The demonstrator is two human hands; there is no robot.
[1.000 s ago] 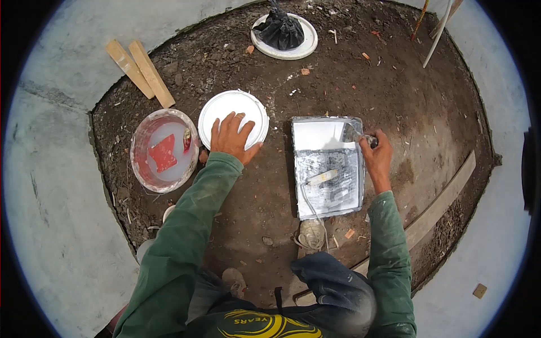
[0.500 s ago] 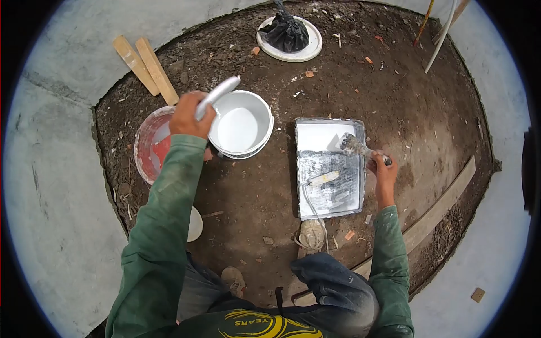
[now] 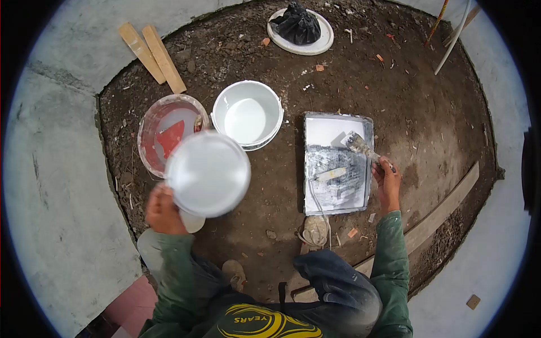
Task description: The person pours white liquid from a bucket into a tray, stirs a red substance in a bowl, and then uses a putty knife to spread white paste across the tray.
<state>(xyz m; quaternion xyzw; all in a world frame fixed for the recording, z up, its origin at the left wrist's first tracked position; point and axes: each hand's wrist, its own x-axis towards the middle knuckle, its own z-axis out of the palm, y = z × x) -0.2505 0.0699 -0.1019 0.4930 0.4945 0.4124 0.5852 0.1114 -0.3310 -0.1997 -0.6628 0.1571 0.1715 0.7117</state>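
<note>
My left hand (image 3: 164,210) grips the edge of a round white lid (image 3: 209,174), which is blurred and overlaps the lower edge of a red-and-white bucket (image 3: 147,147). Above and to the right of the lid stands a white bucket (image 3: 279,115) with white paint inside. Between the fingers of my right hand (image 3: 387,183) is the handle of a paint-stained brush (image 3: 358,145), its bristles over the right side of a paint tray (image 3: 366,169). White paint lies in the tray's upper part, and a pale roller frame (image 3: 331,174) rests in the lower part.
Two wooden boards (image 3: 152,54) lean at the upper left. A black bag (image 3: 296,25) sits on a white disc (image 3: 307,49) at the top. A long plank (image 3: 445,208) lies at the right by the wall. My shoe (image 3: 315,230) is just below the tray.
My left hand has moved down and left from beside the white bucket, with the lid now turned flat to view. The right hand and brush have stayed nearly in place over the tray.
</note>
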